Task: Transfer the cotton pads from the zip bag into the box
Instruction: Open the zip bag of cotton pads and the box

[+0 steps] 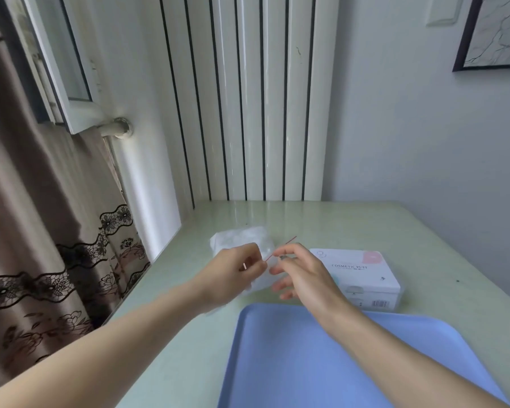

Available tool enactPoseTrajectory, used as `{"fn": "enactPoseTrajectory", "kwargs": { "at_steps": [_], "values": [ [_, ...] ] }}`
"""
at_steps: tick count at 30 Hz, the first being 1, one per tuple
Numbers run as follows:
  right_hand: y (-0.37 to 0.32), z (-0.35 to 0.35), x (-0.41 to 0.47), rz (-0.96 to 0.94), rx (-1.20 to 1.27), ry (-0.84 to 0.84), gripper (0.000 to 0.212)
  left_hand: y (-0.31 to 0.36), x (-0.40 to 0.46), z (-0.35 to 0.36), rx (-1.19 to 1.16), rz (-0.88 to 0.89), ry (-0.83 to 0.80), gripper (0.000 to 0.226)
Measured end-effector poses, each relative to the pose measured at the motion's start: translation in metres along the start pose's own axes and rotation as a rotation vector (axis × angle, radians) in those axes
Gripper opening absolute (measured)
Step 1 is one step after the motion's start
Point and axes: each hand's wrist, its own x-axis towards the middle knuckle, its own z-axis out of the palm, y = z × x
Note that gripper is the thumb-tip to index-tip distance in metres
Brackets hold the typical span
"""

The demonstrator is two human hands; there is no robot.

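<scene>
Zip bag (242, 240): pads still inside; L hand (233, 275) & R hand (299, 272) fingers pinch red seal strip (281, 247) between them; box (362, 275) beyond R fingers, shut; nothing transferred yet

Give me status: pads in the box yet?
Done: nothing visibly moved; the box sits lid-on beside the blue tray. In hand: left hand and right hand pinch the zip bag at its red seal. Left: opening bag and box, transferring pads.
</scene>
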Motion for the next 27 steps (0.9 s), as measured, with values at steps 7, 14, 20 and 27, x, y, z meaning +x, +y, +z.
{"fn": "enactPoseTrajectory", "kwargs": {
  "at_steps": [7,14,20,27],
  "values": [
    [0.001,-0.005,-0.001,0.062,0.132,-0.039,0.017,-0.005,0.0,0.006,0.005,0.05,-0.011,0.021],
    [0.004,-0.003,-0.002,0.056,0.099,0.009,0.012,0.003,0.003,0.005,0.082,0.064,-0.015,0.024],
    [0.006,-0.002,-0.001,0.016,0.031,0.03,0.015,0.011,0.01,0.005,0.123,0.078,-0.039,0.019],
    [0.012,-0.002,-0.002,0.017,0.034,0.047,0.018,0.012,0.012,0.006,0.157,0.089,-0.075,0.013]
  ]
}}
